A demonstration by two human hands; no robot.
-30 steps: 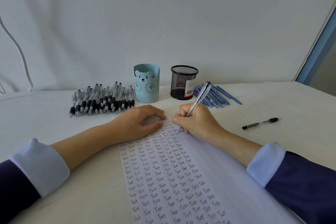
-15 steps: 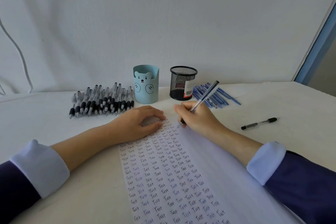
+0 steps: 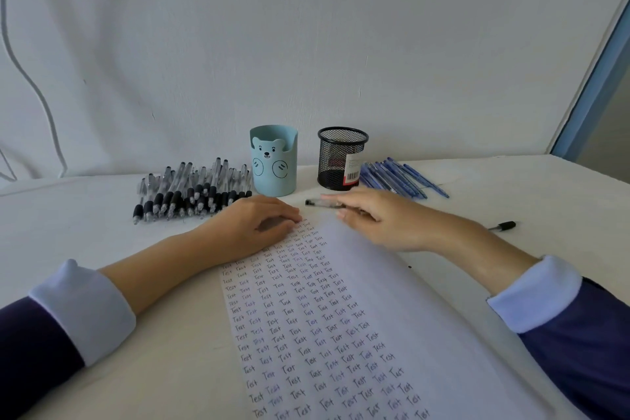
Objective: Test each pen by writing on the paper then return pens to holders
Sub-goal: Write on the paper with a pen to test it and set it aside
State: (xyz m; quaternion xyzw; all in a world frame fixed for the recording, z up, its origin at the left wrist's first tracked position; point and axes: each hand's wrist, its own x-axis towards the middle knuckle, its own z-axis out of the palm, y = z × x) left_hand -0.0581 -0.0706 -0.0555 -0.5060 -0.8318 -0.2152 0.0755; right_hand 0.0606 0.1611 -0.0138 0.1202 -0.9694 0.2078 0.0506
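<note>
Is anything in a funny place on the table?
Yes. No pens stick out of the bear holder or the mesh holder. The black pens and blue pens lie in piles beside them, and one lone pen lies apart at the right.

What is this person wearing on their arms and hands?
There is a dark navy left sleeve and a dark navy right sleeve, each ending in a wide, pale blue turned-back cuff. The left hand and the right hand are bare: no gloves, rings or watch show.
</note>
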